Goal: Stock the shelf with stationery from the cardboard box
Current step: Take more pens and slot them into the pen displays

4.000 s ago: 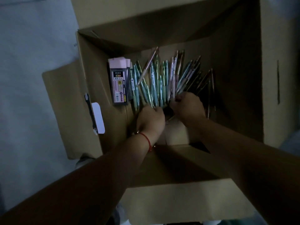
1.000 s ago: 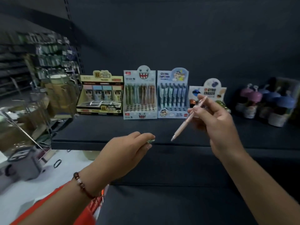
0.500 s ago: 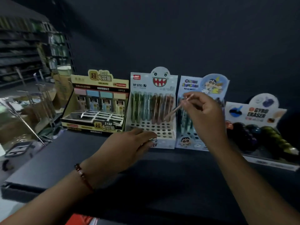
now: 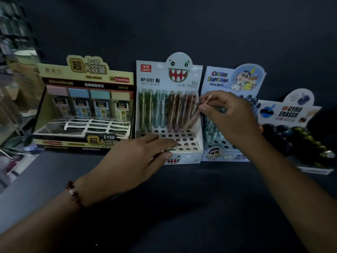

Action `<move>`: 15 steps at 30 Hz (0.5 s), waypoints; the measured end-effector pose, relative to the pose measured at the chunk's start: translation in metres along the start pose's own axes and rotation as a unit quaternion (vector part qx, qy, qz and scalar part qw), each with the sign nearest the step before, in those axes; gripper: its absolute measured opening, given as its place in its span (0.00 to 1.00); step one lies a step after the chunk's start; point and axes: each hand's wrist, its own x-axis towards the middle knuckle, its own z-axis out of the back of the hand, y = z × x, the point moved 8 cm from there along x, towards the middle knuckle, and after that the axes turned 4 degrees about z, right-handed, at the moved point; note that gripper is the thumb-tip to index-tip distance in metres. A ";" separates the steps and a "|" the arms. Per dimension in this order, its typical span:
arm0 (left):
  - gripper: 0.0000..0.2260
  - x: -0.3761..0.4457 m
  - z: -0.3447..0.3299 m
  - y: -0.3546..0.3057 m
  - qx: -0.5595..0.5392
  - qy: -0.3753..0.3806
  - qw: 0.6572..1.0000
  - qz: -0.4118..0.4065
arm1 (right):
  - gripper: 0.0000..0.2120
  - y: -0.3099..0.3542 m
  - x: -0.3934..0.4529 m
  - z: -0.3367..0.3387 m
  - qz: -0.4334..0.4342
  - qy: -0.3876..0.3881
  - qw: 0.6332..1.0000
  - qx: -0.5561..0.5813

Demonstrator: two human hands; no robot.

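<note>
Pinching a pink pencil (image 4: 191,117) near its top with your right hand (image 4: 226,115), you hold it tilted, its lower tip down at the holes of the shark-faced display box (image 4: 184,152) on the dark shelf (image 4: 182,189). Your left hand (image 4: 138,161) rests at the front of that same box, fingers stretched almost flat over the perforated tray, with something small and greenish caught under the fingertips; you cannot tell from here what it is.

The back rows of the tray already stand full of green, blue and brownish-pink pencils, while most front holes remain open, so this box looks roughly half stocked. The lead-refill display (image 4: 85,106) to the left shows a back row filled and empty slots in front. The cartoon-character display (image 4: 228,152) just right of the tray sits partly hidden behind your right hand. The cardboard box itself is out of view, so how much stock remains there is unknown.
</note>
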 end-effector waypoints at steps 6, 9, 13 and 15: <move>0.20 -0.003 0.003 -0.001 -0.043 -0.003 0.999 0.007 | 0.04 0.003 0.021 -0.013 -0.007 0.046 0.999 -0.017; 0.20 -0.003 0.006 0.001 -0.044 -0.008 0.999 0.003 | 0.03 0.003 0.030 -0.014 -0.007 0.054 0.997 -0.048; 0.19 -0.004 0.007 0.003 -0.053 -0.001 0.999 0.003 | 0.07 -0.003 0.035 -0.012 -0.041 0.074 0.996 -0.042; 0.19 -0.003 0.008 0.003 -0.051 0.001 0.999 0.002 | 0.07 -0.004 0.034 -0.010 -0.047 0.080 0.995 -0.035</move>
